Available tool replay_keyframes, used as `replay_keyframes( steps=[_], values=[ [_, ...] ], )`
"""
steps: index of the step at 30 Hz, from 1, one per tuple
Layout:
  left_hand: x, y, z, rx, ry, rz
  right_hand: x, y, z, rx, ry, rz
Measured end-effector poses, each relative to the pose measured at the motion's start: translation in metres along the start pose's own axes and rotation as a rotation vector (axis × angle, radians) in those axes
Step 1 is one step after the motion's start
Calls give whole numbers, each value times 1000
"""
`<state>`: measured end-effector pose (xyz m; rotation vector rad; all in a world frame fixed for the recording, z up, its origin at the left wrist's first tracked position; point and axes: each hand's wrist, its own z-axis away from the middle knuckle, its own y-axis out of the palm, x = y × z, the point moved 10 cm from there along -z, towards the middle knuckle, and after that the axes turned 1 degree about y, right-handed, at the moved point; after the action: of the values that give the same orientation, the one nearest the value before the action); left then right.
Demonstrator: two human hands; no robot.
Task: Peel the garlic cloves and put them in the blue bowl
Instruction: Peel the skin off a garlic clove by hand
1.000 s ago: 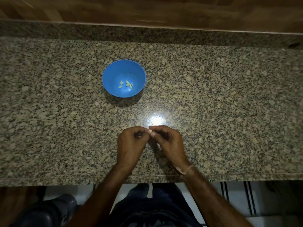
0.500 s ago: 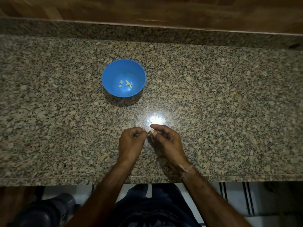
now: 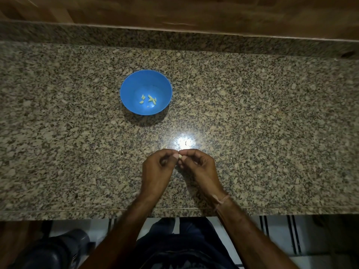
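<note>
A blue bowl (image 3: 134, 82) sits on the speckled stone bench (image 3: 272, 133), past the hands and a bit to the left of them, well apart from both. Down in the bottom of the bowl lie a few small pale peeled cloves (image 3: 148, 99), close together. Nearer the person, the left hand (image 3: 157, 167) is over the bench with its fingers curled in, and its thumb and first finger come together at the tip. Right there, between the two hands, is one tiny pale garlic clove (image 3: 180, 156). Both hands pinch it, one from each side, so their fingertips almost touch. The clove is too small to tell if it has skin on it. The right hand (image 3: 200, 166) has its fingers curled in too. A thin band (image 3: 221, 199) goes round the right wrist. Just past the hands, a bright spot of light (image 3: 184, 141) shines on the bench.
</note>
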<state>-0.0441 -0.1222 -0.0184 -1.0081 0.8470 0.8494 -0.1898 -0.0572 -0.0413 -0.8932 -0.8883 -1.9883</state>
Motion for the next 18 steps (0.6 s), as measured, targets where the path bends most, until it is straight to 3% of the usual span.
replay_keyframes(
  steps=[4, 8, 15, 18],
  values=[
    [-6, 0, 2, 2, 34, 54, 13, -3, 0, -1, -107, 170],
    [-6, -2, 5, -7, 49, 48, 17, -1, 1, 2, -124, 171],
    [-11, -6, 4, -55, 126, -52, 11, 1, 1, -14, -65, 95],
    [2, -8, 3, -99, 53, -69, 2, 1, 3, -36, -7, -36]
  ],
)
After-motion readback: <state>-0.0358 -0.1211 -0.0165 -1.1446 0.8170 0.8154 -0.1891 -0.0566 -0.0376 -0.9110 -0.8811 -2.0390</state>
